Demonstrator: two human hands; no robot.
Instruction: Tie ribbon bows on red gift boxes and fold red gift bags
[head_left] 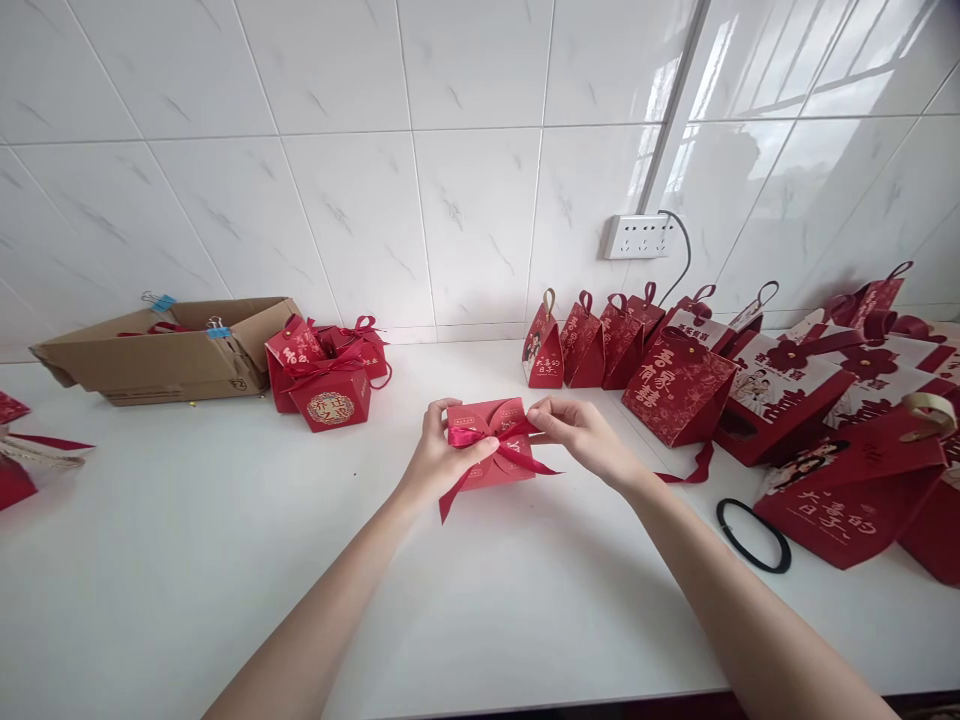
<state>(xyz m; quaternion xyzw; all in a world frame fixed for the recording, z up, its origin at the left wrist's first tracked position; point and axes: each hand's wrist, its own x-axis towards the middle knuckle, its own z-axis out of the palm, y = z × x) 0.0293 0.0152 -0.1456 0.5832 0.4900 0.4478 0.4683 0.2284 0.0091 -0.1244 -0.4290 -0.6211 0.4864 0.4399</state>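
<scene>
A small red gift box (487,478) with overlapping petal flaps lies in the middle of the white table. A shiny dark red ribbon (523,460) crosses its top and is tied in a bow, its two tails hanging over the front. My left hand (441,448) grips the box at its left side, thumb pressing near the bow's knot and fingers behind. On the right, my right hand (574,428) pinches the bow's right loop between thumb and fingertips at the box's corner. The fingertips partly hide that loop.
Several red gift boxes (679,390) with handles crowd the right side. A black ring-shaped band (754,536) lies before them. At the back left stand an open cardboard box (172,365) and small red boxes (337,405). A power strip (639,238) is on the tiled wall.
</scene>
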